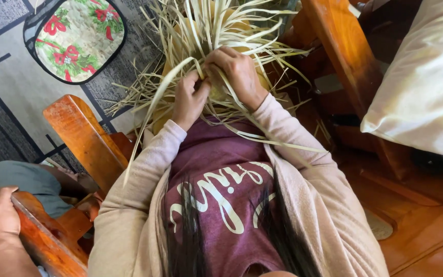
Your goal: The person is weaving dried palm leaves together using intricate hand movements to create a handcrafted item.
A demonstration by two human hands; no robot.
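While two hands (214,84) grip countless straw strips (216,31), one cushion (78,38) lies nearby.

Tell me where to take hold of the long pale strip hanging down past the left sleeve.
Take the long pale strip near its upper end, just below the left hand, coming from the open left side. It is flat and arcs free there; lower down it thins to a limp tip.

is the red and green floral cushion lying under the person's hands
No, the red and green floral cushion lies apart on the grey carpet, while the left hand and right hand grip pale dried straw strips.
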